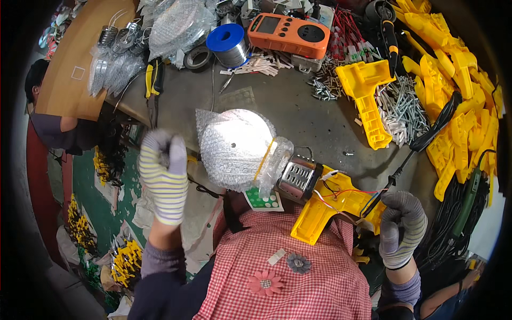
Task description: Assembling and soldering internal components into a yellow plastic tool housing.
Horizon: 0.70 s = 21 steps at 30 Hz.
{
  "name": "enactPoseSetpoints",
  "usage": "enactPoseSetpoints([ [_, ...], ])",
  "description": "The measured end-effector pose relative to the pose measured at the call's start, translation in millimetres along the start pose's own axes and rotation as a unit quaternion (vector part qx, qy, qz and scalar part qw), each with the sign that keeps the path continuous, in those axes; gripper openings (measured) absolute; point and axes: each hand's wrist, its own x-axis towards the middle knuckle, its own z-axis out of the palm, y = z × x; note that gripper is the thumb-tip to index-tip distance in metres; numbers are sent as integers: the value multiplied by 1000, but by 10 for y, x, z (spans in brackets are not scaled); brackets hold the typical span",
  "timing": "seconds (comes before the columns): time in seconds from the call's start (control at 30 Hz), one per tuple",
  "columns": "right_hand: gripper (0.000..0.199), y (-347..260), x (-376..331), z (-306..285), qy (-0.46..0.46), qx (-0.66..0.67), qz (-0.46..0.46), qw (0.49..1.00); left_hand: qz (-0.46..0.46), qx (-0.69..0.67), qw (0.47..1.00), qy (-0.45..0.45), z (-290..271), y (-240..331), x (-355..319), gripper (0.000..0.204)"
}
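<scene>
My left hand [166,178], in a white glove with yellow and grey stripes, is raised left of the bubble-wrapped bundle. Its fingers curl in toward the thumb; anything they hold is hidden. My right hand [404,228], gloved alike, is beside the end of an opened yellow gun-shaped shell [312,220]. Its fingers bend, apart from the thumb, and nothing shows between them. Red, white and dark wires lie in the shell. A slotted metal tube [297,177] joins it to the bundle, a round piece in bubble wrap [229,152] with a yellow band. A black cord [401,169] reaches the shell.
Behind lie a blue solder spool [226,40], an orange meter [290,33], yellow-handled pliers [153,88] and black tape [198,57]. Screws [408,106], another yellow shell [368,101] and a heap of yellow shells [464,106] stand right. Another person [53,122] is far left.
</scene>
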Motion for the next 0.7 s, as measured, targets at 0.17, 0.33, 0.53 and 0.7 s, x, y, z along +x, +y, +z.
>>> enactPoseSetpoints([
  [0.17, 21, 62, 65, 50, 10, 15, -22, 1000, 82, 175, 971, -140, -81, -264, -296, 16],
  [0.33, 15, 18, 130, 34, -31, -48, -46, 997, 4, 122, 980, -155, -95, -333, -203, 15],
  [0.53, 10, 135, -56, -157, 45, -137, -124, 982, -48, -169, 983, -61, -544, -3, 585, 19],
  [0.7, 19, -169, 309, -142, 123, -5, -44, 991, 219, -124, 966, -69, 212, 703, 713, 22],
])
